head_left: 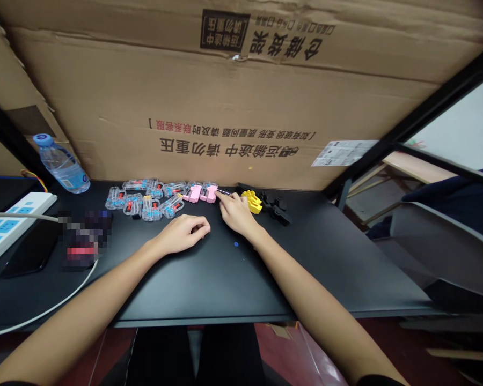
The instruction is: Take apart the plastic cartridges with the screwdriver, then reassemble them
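Observation:
Near the middle of the black desk rests my left hand (185, 233), its fingers curled in and nothing visible in them. My right hand (236, 213) reaches farther back, fingers stretched out, with a fingertip at the edge of a pink-and-clear plastic toy piece (209, 193). Beside it lies a second pink-and-clear piece (192, 193). A thin dark rod (224, 192) shows just behind the right fingers; I cannot tell whether they touch it. Yellow plastic parts (253, 201) sit against that hand's right side. Several clear toy pieces with red and blue insides (152, 208) are grouped to the left.
Black plastic parts (277, 206) lie right of the yellow ones. A small blue disc (236, 244) is on the desk (201, 289). At left are a water bottle (64, 166), a white power strip (16, 222), a dark phone (32, 249) and a cable. Cardboard (233, 102) walls the back.

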Motion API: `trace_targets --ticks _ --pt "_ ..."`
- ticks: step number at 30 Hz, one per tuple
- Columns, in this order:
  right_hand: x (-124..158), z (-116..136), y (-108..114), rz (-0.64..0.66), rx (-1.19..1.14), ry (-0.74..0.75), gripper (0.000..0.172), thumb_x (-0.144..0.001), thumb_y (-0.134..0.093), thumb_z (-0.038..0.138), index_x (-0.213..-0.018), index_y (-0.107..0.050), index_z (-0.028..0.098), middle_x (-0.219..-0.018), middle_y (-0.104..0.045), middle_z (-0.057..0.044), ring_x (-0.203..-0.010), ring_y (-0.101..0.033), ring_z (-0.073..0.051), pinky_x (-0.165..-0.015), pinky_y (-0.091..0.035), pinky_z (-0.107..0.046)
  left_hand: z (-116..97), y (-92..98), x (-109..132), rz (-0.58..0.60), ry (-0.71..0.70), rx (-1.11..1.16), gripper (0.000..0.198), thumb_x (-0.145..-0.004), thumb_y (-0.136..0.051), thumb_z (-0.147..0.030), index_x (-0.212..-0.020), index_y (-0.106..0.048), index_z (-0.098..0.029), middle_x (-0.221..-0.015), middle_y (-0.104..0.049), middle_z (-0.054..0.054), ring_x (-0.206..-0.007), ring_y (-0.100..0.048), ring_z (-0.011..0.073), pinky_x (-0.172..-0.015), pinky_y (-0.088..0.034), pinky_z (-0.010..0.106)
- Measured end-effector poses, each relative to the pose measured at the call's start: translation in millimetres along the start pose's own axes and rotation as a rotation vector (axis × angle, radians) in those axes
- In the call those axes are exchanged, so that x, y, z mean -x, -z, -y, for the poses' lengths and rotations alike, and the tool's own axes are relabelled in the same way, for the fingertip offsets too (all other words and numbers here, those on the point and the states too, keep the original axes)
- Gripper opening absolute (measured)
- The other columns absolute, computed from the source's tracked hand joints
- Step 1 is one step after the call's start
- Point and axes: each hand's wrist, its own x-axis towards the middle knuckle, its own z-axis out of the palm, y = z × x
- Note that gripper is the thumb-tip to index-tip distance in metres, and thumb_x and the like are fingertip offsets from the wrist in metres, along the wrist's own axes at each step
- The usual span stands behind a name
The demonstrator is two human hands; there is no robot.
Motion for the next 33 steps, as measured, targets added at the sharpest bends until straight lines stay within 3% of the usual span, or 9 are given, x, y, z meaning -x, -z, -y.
trace_targets --ticks 5,10,13,16,20,22,24,27,33 --pt "2 -5 8 -0.067 -0.017 -0.003 0.056 -0.106 -0.039 0.022 -0.159 -0.057 0.017 -0.148 -0.072 -0.016 -0.122 -0.063 -0.039 -0.101 -0.042 -0.055 2 11.6 0 -0.095 -0.040 -0.229 0.028 -0.109 -0.049 -0.033 -0.098 -0.073 -0.023 -0.097 -0.078 0.005 -0.087 -0.069 0.0223 -0.082 -0.048 0.035" --pt "8 -32 35 -0.283 -0.046 -0.113 0.046 -0.105 -0.041 0.022 -0.137 -0.075 0.020 -0.131 -0.080 -0.014 -0.117 -0.065 -0.037 -0.103 -0.045 -0.054 17 35.6 0 -0.320 0.024 -0.532 0.023 -0.107 -0.050 -0.028 -0.105 -0.072 -0.021 -0.113 -0.077 0.011 -0.110 -0.065 0.0318 -0.096 -0.048 0.045" --pt "12 -53 51 -0.368 -0.086 -0.159 0.044 -0.100 -0.043 0.017 -0.126 -0.079 0.019 -0.122 -0.083 -0.014 -0.108 -0.069 -0.035 -0.100 -0.051 -0.049 29 42.4 2 -0.349 0.098 -0.634 0.020 -0.104 -0.054 -0.028 -0.107 -0.073 -0.022 -0.120 -0.074 0.014 -0.114 -0.062 0.0359 -0.096 -0.049 0.050" --pt "15 -66 58 -0.399 -0.082 -0.200 0.039 -0.098 -0.048 0.018 -0.118 -0.081 0.018 -0.112 -0.084 -0.013 -0.101 -0.071 -0.033 -0.096 -0.054 -0.047 34 41.4 3 -0.306 0.106 -0.618 0.019 -0.103 -0.056 -0.029 -0.105 -0.073 -0.022 -0.120 -0.072 0.013 -0.111 -0.063 0.0344 -0.099 -0.051 0.050" --pt "17 -71 62 -0.374 -0.122 -0.214 0.032 -0.096 -0.054 0.023 -0.111 -0.082 0.020 -0.105 -0.084 -0.012 -0.093 -0.073 -0.030 -0.091 -0.056 -0.045 27 34.3 3 -0.242 0.060 -0.441 0.021 -0.105 -0.054 -0.032 -0.105 -0.073 -0.023 -0.120 -0.071 0.010 -0.118 -0.064 0.0315 -0.105 -0.052 0.048" --pt "18 -69 62 -0.352 -0.175 -0.199 0.030 -0.096 -0.056 0.023 -0.109 -0.082 0.020 -0.105 -0.084 -0.011 -0.090 -0.074 -0.029 -0.088 -0.056 -0.043 20 30.0 3 -0.199 0.035 -0.356 0.023 -0.106 -0.053 -0.034 -0.107 -0.074 -0.024 -0.123 -0.070 0.008 -0.119 -0.066 0.0294 -0.102 -0.054 0.045" --pt "17 -65 61 -0.318 -0.225 -0.171 0.028 -0.096 -0.057 0.023 -0.109 -0.082 0.020 -0.105 -0.084 -0.011 -0.089 -0.074 -0.027 -0.087 -0.057 -0.042 13 26.2 3 -0.146 0.022 -0.301 0.025 -0.107 -0.052 -0.036 -0.110 -0.075 -0.025 -0.124 -0.068 0.008 -0.105 -0.070 0.0251 -0.092 -0.056 0.040" --pt "17 -56 54 -0.238 -0.233 -0.107 0.029 -0.097 -0.056 0.020 -0.112 -0.082 0.021 -0.110 -0.083 -0.011 -0.096 -0.074 -0.028 -0.092 -0.056 -0.042 7 22.4 4 -0.077 0.011 -0.273 0.028 -0.108 -0.053 -0.040 -0.109 -0.075 -0.025 -0.118 -0.068 0.006 -0.083 -0.068 0.0188 -0.077 -0.053 0.035" --pt "18 -48 44 -0.113 -0.070 -0.018 0.035 -0.098 -0.052 0.012 -0.116 -0.081 0.022 -0.122 -0.082 -0.011 -0.114 -0.067 -0.032 -0.099 -0.049 -0.047 5 22.1 4 -0.035 -0.025 -0.294 0.028 -0.108 -0.052 -0.038 -0.099 -0.073 -0.023 -0.112 -0.068 0.004 -0.085 -0.068 0.0182 -0.076 -0.050 0.033"
